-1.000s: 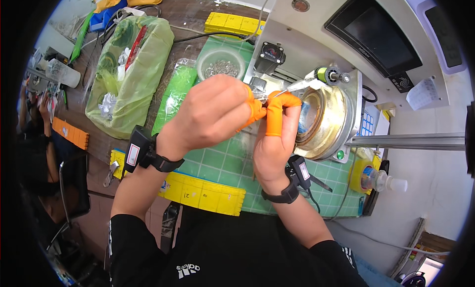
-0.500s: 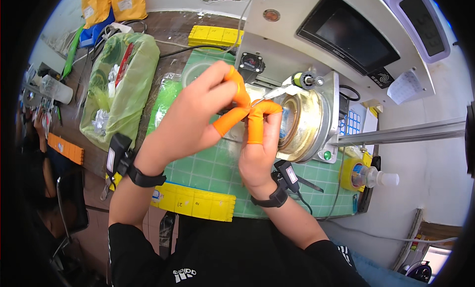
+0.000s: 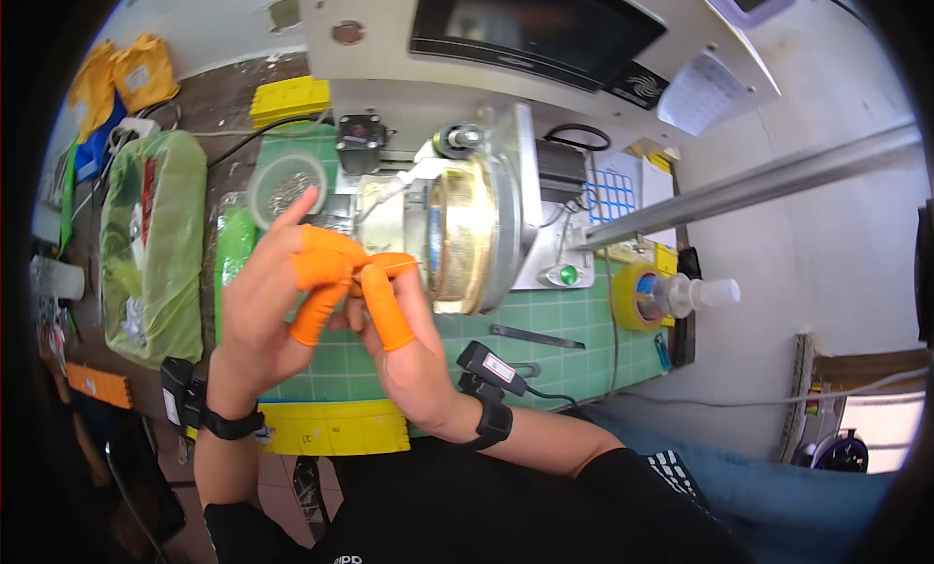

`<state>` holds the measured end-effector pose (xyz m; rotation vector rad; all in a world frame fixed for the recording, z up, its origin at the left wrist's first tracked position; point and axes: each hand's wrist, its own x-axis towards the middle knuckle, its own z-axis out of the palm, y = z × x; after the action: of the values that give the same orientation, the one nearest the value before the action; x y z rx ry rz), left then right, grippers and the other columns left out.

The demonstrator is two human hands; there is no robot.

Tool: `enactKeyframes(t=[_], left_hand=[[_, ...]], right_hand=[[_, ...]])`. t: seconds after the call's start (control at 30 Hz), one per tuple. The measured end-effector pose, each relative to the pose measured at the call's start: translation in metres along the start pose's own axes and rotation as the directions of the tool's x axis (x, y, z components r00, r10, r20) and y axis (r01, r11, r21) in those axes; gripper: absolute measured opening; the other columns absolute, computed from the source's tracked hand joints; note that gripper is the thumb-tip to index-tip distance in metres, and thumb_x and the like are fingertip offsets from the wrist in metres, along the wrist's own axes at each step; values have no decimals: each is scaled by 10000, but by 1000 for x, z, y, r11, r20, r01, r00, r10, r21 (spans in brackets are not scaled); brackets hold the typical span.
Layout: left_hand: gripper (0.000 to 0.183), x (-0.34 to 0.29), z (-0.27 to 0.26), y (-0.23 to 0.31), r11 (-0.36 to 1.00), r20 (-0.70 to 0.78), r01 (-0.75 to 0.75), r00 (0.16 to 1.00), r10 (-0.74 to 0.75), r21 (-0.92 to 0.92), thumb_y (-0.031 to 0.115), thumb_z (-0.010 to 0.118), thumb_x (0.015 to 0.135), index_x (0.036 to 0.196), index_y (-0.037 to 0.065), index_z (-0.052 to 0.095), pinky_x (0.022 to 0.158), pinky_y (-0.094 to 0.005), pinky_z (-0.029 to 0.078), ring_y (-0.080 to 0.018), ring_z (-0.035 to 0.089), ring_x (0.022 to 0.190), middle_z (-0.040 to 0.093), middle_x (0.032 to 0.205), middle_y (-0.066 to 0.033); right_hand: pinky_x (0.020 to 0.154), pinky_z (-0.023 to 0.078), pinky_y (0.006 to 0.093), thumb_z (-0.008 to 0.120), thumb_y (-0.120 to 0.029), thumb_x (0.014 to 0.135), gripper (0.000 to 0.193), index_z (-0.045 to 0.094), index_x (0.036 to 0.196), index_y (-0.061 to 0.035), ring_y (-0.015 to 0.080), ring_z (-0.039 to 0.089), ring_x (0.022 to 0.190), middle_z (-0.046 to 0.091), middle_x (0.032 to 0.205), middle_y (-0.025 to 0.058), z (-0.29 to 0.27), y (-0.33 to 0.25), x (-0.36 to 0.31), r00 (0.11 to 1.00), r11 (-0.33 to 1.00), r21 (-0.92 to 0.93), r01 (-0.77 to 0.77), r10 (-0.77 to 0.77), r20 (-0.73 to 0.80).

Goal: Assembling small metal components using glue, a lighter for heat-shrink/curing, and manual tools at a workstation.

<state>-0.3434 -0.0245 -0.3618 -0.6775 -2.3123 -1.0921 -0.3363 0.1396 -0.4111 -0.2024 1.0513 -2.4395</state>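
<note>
While both hands meet just in front of the brass spool, the left hand and the right hand press their orange-capped fingertips together beside the spool's near face. The left hand's capped fingers are curled and pinched against the right hand's capped thumb and forefinger; whether anything thin lies between them cannot be told. The spool sits on its side on the grey winding machine, above a green cutting mat. Left of the spool stands a round clear tub of small metal parts, and farther left lies a green plastic bag. Right of the spool, a yellow tape roll and a white bottle rest on the mat's edge. Tweezers lie below the spool on the mat.
</note>
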Motion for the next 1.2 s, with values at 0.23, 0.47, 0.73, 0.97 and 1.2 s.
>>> enactKeyframes(t=[0.23,0.47,0.73,0.97,1.2], left_hand=[[76,0,11,-20,894,-20,145,985,-169,-424,-30,671,981,1038,-1,630,1156,-616,453,-250,721,955,753,1001,-137],[67,-4,6,-22,875,-19,126,988,-153,-467,5,672,984,1036,-8,631,1146,-626,456,-272,683,992,686,1084,-166],[130,-8,4,-28,898,17,94,995,-96,-429,-35,693,939,1057,-17,641,1115,-583,489,-293,655,1050,640,1077,-142],[147,2,7,-25,955,-28,20,999,-30,-296,-34,760,889,1020,12,711,1082,-572,544,-292,708,979,754,1051,-144],[122,-6,-1,-27,945,-6,20,1000,-24,-325,10,775,896,1001,18,715,1048,-511,577,-282,719,977,760,1041,-134]], right_hand=[[735,512,310,524,-251,1135,277,642,986,-50,135,609,776,637,887,17,-27,-84,-58,758,774,-521,-361,568,319],[656,538,382,541,-559,1075,554,679,926,-44,230,628,691,672,877,96,-116,-182,-151,765,648,-675,352,-615,-191],[938,477,288,626,-184,1089,356,650,1399,-10,114,603,1033,697,1236,54,-210,-275,-118,644,237,-968,-85,-728,-235],[777,506,230,642,-240,1076,471,570,1442,47,111,641,1000,684,1237,131,-203,-339,-145,499,370,-781,503,-862,-87],[586,516,252,728,-465,995,801,462,1483,110,228,686,1010,646,1279,216,-65,-273,-48,712,480,-567,669,-633,305]])
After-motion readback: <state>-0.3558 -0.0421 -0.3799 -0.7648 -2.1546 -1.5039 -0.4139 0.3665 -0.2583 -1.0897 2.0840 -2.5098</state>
